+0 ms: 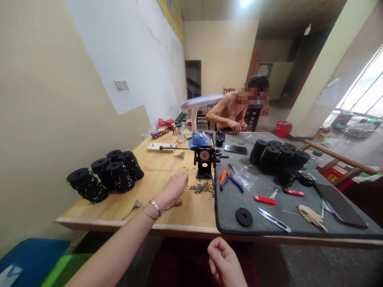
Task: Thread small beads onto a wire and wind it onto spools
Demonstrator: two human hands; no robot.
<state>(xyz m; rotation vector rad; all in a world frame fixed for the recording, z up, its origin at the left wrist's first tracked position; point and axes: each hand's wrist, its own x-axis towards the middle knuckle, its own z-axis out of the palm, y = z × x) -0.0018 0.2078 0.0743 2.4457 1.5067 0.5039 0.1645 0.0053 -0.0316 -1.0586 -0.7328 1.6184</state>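
Note:
My left hand [175, 186] reaches over the wooden table [167, 217], fingers curled down beside a pile of small dark metal pieces [202, 187]; what it grips, if anything, is hidden. Two bangles sit on that wrist. A small tuft of fibres [176, 203] lies just under the hand. My right hand [224, 263] hangs below the table's front edge, fingers loosely curled with nothing seen in them. A black hand-crank winder [204, 159] with a long rod stands just beyond the pile.
Black spools [104, 173] stack at the left, more black spools [278, 157] on the grey mat [230, 199]. On the mat lie pliers [229, 180], a black disc [244, 217], snips [273, 219], red cutters [265, 200], a phone [235, 149]. A desk lamp [199, 119] stands behind. A person sits at the far end.

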